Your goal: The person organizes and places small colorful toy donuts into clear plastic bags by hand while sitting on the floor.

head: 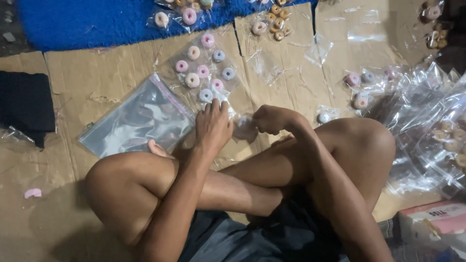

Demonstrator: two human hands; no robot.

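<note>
On the cardboard floor, between the crossed knees, two hands work at small clear bags.

The left hand [212,127] lies flat, fingers [216,107] stretched and spread on a clear bag of pastel rings [206,73], holding nothing. The right hand [270,119] is curled, its fingers closed on a small clear packet [244,127], blurred. A large empty zip bag [138,119] lies just beside the left hand; a pink and white box [432,224] stands at the lower right.

Floor covering: flattened cardboard sheets [107,87].
Beyond cardboard: blue mat [97,19].
Centre of cardboard: large clear zip bag [138,119].
Beyond zip bag: bagged ring sweets [204,68].
Left of zip bag: dark cloth [26,106].
</note>
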